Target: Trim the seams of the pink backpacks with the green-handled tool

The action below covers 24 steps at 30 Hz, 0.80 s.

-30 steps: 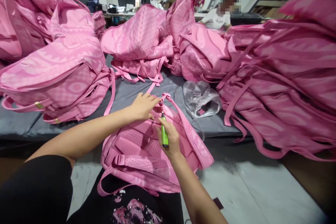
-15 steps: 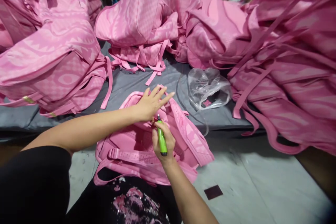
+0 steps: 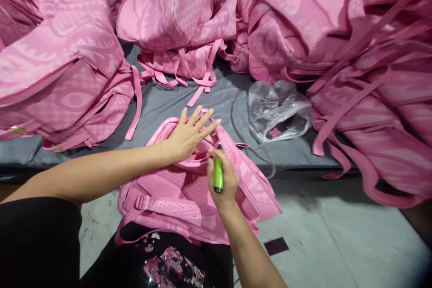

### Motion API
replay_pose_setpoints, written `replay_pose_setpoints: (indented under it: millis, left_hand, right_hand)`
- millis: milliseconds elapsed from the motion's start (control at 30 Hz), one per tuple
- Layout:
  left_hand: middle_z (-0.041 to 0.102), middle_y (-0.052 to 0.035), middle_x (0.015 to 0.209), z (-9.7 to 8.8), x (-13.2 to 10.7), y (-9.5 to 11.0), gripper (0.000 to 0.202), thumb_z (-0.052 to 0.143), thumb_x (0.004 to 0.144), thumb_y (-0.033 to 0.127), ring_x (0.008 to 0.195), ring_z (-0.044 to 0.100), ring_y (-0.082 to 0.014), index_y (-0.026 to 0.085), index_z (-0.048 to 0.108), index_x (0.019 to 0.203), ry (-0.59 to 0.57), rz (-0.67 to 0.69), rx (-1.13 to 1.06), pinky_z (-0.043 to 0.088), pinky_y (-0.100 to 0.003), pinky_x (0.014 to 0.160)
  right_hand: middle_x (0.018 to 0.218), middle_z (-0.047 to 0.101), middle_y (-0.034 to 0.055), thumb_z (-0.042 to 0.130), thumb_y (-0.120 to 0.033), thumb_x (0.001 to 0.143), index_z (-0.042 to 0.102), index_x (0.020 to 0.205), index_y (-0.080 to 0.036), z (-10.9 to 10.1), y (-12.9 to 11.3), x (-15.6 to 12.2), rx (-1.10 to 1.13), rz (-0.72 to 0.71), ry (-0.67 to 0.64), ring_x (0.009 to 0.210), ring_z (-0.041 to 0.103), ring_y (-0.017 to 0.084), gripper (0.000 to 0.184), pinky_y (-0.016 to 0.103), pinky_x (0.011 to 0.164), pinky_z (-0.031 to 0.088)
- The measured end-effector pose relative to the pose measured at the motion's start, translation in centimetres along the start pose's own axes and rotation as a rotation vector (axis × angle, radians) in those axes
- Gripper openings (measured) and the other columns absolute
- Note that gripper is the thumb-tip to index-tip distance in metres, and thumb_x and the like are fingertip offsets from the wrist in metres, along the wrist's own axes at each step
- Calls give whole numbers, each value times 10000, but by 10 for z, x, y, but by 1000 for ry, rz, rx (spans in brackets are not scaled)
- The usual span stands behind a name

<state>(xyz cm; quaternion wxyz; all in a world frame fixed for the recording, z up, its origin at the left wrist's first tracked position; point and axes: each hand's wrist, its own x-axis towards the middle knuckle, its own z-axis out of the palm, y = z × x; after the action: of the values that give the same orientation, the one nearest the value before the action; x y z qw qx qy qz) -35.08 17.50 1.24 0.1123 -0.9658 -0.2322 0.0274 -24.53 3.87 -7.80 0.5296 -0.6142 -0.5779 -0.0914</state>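
Note:
A pink patterned backpack (image 3: 189, 184) rests across my lap and against the table edge, its perforated back panel and shoulder strap towards me. My left hand (image 3: 189, 137) lies on its upper part with the fingers spread. Held in my right hand (image 3: 224, 173) is a bright green, pen-shaped tool with black ends (image 3: 218, 171), close over the backpack's opening. Whether it is a lighter or a marker I cannot make out. What lies under my right fingertips is hidden.
Several pink backpacks are heaped on the grey-covered table (image 3: 162, 103), such as a large one (image 3: 77, 76) at left and a pile (image 3: 381, 99) at right. A clear plastic bag (image 3: 280, 110) with small pink pieces sits near the table's front edge. A dark rectangle (image 3: 276, 246) marks the floor.
My right hand has moved slightly right with the green tool, which now points more upright. My left hand stays spread on the backpack. The view has tipped down a little.

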Motion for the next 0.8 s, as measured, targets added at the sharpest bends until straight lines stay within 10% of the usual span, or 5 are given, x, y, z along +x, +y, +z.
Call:
replay_pose_setpoints:
  millis: [333, 800]
  left_hand:
    - [20, -215, 1650, 7, 13, 1, 1115, 735, 785, 346, 1488, 164, -441, 211, -31, 1583, -96, -208, -11, 359, -554, 1054]
    - [112, -198, 1646, 1, -12, -13, 1156, 772, 749, 427, 1416, 314, -370, 199, 9, 1587, -192, -127, 56, 374, -507, 1023]
  right_hand:
    - [1340, 539, 291, 761, -155, 751, 450, 1389, -84, 33, -10, 89, -695, 256, -737, 1266, 496, 436, 714, 542, 940, 476]
    - [1290, 557, 158, 673, -110, 704, 423, 1374, -185, 28, -1, 60, -379, 277, -572, 1255, 501, 350, 719, 478, 1004, 489]
